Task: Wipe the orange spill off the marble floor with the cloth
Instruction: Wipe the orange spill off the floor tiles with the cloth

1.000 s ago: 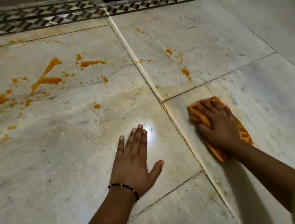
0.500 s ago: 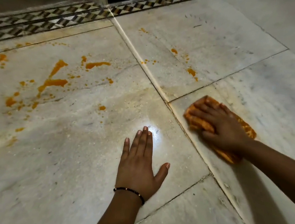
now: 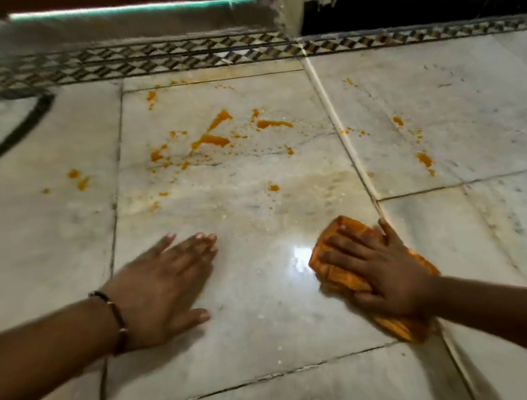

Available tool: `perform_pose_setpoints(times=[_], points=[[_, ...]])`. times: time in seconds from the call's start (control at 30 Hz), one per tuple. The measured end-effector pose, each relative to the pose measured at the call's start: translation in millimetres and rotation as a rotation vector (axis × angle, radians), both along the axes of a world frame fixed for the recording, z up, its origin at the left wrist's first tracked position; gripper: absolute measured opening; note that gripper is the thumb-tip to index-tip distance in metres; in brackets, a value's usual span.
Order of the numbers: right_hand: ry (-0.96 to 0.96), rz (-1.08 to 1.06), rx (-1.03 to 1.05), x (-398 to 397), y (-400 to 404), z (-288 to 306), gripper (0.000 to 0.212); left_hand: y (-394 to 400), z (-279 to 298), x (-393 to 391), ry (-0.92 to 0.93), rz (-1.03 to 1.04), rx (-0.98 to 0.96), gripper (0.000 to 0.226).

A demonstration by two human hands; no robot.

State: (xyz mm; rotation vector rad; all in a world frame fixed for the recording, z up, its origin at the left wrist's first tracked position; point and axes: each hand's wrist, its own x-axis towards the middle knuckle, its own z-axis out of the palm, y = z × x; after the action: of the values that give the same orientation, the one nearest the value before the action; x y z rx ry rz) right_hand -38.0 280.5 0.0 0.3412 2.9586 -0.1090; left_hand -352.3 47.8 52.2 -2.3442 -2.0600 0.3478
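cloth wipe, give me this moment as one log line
right hand presses cloth on marble floor | left hand flat | orange spill remains ahead

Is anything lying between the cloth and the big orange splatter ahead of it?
Nothing visible. The right hand presses the cloth flat on the marble floor; only bare, smeared tile lies between it and the orange spill. The left hand rests off to the side.

L hand (image 3: pixel 164 283) flat, fingers straight; R hand (image 3: pixel 384 269) spread, palm down.
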Motion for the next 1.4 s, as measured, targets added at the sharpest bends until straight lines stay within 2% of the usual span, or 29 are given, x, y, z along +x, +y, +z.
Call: perform_pose_setpoints(times=[0.07, 0.13, 0.23, 0.3, 0.37, 0.43, 0.47, 0.57, 0.63, 0.7, 0.77, 0.83, 0.93, 1.0, 1.03, 1.1, 1.2, 1.23, 1.3, 1.4], points=[[-0.154, -0.056, 0.043, -27.5, 34.0, 9.2, 0.084, -30.9, 23.2, -43.9, 0.066, -0.033, -0.009, 0.084], [-0.223, -0.213, 0.006, -75.6, 52.8, 8.3, 0.084, -53.5, 33.4, -71.7, 0.056, 0.030, -0.057, 0.085], [-0.109, -0.448, -0.047, -141.3, 37.8, -1.9, 0.078, -55.6, 8.5, -67.5, -0.019, 0.191, -0.015, 0.090], [-0.035, -0.440, -0.035, -157.6, 6.0, -4.4, 0.075, -45.3, -24.1, -55.3, -0.170, 0.299, 0.026, 0.097], [0.013, -0.331, -0.077, -143.4, -27.2, -0.8, 0.073, -33.8, -52.0, -47.9, -0.271, 0.349, 0.035, 0.095], [0.034, -0.249, -0.093, -110.9, -45.3, -2.2, 0.071, -30.1, -66.8, -48.5, -0.299, 0.301, 0.042, 0.090], [0.037, -0.272, -0.083, -92.1, -47.3, -3.6, 0.072, -31.9, -70.4, -49.2, -0.296, 0.252, 0.020, 0.088], [0.051, -0.581, -0.027, -71.8, -21.7, -7.9, 0.076, -42.3, -76.3, -53.3, -0.323, 0.195, 0.042, 0.085], [0.056, -0.829, -0.021, -106.5, -0.3, -5.6, 0.076, -44.0, -79.1, -54.8, -0.337, 0.187, 0.070, 0.084], [0.056, -0.952, -0.043, -158.2, 10.9, -5.7, 0.074, -44.8, -80.7, -53.1, -0.352, 0.196, 0.080, 0.084], [0.070, -0.856, -0.037, -202.7, -1.3, -9.8, 0.071, -44.9, -82.0, -52.8, -0.366, 0.197, 0.084, 0.084], [0.095, -0.649, -0.022, -216.6, -36.0, -11.7, 0.068, -45.1, -81.4, -53.9, -0.371, 0.188, 0.101, 0.084], [0.084, -0.377, -0.044, -177.3, -84.0, -8.6, 0.067, -46.9, -81.7, -53.9, -0.398, 0.193, 0.102, 0.084], [0.103, -0.323, -0.103, -133.4, -94.2, -6.8, 0.068, -46.6, -81.2, -52.7, -0.412, 0.199, 0.105, 0.084], [0.121, -0.364, -0.113, -117.8, -92.6, -4.7, 0.069, -48.3, -80.9, -53.3, -0.421, 0.208, 0.103, 0.084], [0.133, -0.584, -0.077, -110.7, -77.7, -5.0, 0.071, -49.7, -80.7, -54.1, -0.424, 0.209, 0.084, 0.084], [0.128, -0.975, -0.055, -167.4, -56.7, -5.5, 0.070, -48.2, -80.2, -56.8, -0.429, 0.203, 0.078, 0.085], [0.125, -1.029, -0.079, -193.6, -52.7, -6.0, 0.070, -47.9, -77.8, -57.8, -0.448, 0.232, 0.101, 0.085], [0.109, -0.895, -0.106, -242.1, -60.6, -8.8, 0.071, -49.4, -71.1, -66.4, -0.445, 0.345, 0.163, 0.087], [0.103, -0.453, -0.107, -266.5, -110.9, -8.6, 0.068, -59.3, -64.1, -93.3, -0.346, 0.526, 0.204, 0.096]])
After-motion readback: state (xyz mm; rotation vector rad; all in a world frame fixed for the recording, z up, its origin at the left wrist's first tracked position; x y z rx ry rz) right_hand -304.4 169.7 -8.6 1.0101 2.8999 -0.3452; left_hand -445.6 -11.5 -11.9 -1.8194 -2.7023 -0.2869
